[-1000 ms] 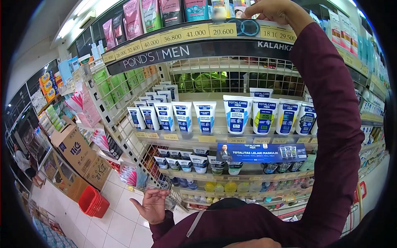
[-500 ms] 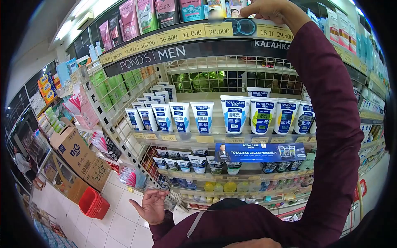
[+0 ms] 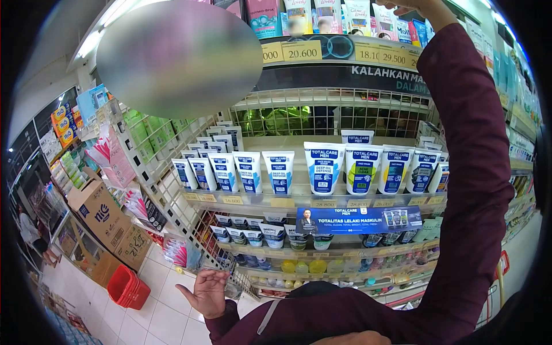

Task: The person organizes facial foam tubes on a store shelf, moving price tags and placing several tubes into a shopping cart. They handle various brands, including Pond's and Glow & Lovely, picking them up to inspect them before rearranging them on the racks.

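Observation:
My left hand (image 3: 208, 294) hangs low over the floor in front of the shelf, open and holding nothing, thumb spread from the fingers. My right arm, in a maroon sleeve, reaches up to the top shelf. There my right hand (image 3: 415, 6) is partly cut off by the upper frame edge, its bent fingers at the top of a white-and-pink Glow & Lovely tube (image 3: 386, 24). More tubes stand beside it, among them another Glow & Lovely tube (image 3: 357, 18) and a teal-and-pink facial foam tube (image 3: 264, 20). Whether the fingers grip a tube I cannot tell.
Below, a shelf holds white-and-blue Total Care Men tubes (image 3: 324, 169) behind a blue promotional sign (image 3: 359, 221). Price tags (image 3: 301, 51) line the shelf edge. Red baskets (image 3: 129, 287) and a cardboard box (image 3: 100, 207) stand on the left floor. A blurred oval covers the upper left.
My right hand has moved right and up along the top shelf, partly leaving the frame. The view has shifted slightly. My left hand keeps its open pose.

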Tool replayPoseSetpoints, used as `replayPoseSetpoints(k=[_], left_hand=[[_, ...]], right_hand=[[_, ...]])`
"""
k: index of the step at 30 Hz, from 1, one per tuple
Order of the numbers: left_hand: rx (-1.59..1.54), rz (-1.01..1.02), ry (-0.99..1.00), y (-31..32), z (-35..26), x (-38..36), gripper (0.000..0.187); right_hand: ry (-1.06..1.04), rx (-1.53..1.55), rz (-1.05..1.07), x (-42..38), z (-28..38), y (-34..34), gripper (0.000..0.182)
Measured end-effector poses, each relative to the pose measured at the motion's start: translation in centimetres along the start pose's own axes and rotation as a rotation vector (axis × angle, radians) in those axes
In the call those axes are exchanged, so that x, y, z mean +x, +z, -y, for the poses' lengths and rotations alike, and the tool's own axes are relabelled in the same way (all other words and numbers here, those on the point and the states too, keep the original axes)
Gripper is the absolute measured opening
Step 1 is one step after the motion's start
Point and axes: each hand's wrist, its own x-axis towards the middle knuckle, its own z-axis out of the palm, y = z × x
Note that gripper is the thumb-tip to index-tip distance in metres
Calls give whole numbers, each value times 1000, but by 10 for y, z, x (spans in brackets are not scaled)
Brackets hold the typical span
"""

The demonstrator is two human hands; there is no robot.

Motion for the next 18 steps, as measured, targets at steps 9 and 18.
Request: replayPoseSetpoints(k=[9,18], left_hand=[[-2,-12,-46,7,5,5,92],[-64,244,-196,-3,31,19,95]], right_hand=[[-362,-121,-507,1,-29,11,24],[-558,-95,-708,-276,-39,-12,35]])
